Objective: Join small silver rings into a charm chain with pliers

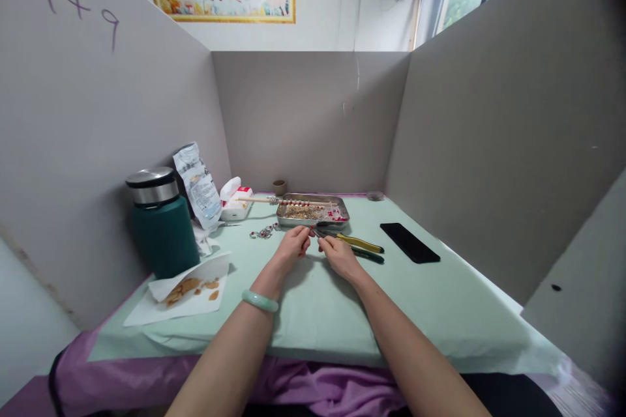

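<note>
My left hand (295, 242) is closed in a pinch on a small red bead (312, 228). Close beside it, my right hand (337, 254) is also closed; a thin dark metal tip shows at its fingers, but I cannot make out the whole tool. Just behind and to the right of that hand lie pliers with a yellow handle (362, 243) and a dark green handle (368, 255), partly covered by the hand. A beaded chain (265, 232) with red beads rests left of my left hand.
Behind my hands stands a metal tray (313, 224) of small gold and red pieces, with a beaded stick (259, 199) across it. A black phone (409, 242) lies right. At left are a green flask (163, 234), a foil pouch (198, 186), tissues (237, 210) and paper with food bits (144, 313).
</note>
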The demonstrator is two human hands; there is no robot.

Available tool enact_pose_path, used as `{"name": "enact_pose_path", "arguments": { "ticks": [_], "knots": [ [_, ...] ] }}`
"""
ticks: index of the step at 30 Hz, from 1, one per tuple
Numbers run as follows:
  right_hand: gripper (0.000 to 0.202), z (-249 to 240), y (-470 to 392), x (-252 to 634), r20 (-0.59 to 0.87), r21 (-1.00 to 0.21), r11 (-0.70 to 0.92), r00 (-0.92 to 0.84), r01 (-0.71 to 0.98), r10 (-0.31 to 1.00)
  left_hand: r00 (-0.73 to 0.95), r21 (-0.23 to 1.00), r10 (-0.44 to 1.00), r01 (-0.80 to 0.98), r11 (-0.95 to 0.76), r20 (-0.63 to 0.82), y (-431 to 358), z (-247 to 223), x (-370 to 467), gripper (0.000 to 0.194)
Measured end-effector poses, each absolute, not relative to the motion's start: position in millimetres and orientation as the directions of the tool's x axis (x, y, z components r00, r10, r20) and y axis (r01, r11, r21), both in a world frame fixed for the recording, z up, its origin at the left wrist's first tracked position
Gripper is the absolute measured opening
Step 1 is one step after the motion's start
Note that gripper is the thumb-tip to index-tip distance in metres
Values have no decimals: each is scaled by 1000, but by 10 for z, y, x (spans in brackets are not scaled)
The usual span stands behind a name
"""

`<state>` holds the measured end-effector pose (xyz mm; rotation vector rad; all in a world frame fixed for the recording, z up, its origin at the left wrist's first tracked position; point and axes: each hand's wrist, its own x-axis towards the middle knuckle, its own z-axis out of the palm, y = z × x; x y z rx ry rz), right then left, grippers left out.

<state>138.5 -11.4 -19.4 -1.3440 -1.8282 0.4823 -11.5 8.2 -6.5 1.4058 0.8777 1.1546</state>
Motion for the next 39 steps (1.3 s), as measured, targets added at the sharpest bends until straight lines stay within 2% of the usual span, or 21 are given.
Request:
{"name": "enact_pose_path", "arguments": {
  "ticks": [7, 14, 16, 20, 22, 30, 35, 39],
  "knots": [
    [40, -217, -101, 1389, 379, -679, 362, -117, 639, 918, 227, 966, 957, 143, -215, 180, 66, -82, -66, 30],
    [41, -229, -74, 1395, 373, -673, 327, -78, 664, 925, 174, 931, 966, 281, -233, 189, 77, -75, -79, 31],
    [41, -228, -75, 1401, 351, -715, 322, -80, 621, 933, 192, 932, 961, 266, -246, 198, 66, -61, -88, 30],
    [44, -223, -88, 1413, 259, -855, 296, -143, 427, 955, 288, 970, 939, 91, -225, 191, 32, -31, -105, 29],
    [44, -217, -90, 1413, 245, -871, 282, -142, 403, 959, 314, 979, 932, 41, -201, 179, 22, -25, -110, 30],
    [41, -184, -83, 1409, 284, -806, 267, -50, 529, 957, 314, 989, 942, 42, -140, 120, 19, -24, -104, 38],
    [41, -197, -86, 1409, 303, -763, 308, -107, 568, 947, 249, 991, 960, 19, -134, 125, 45, -33, -119, 32],
    [36, -215, -86, 1396, 354, -678, 348, -127, 648, 927, 239, 990, 961, 10, -144, 138, 81, -71, -120, 31]
  ]
}}
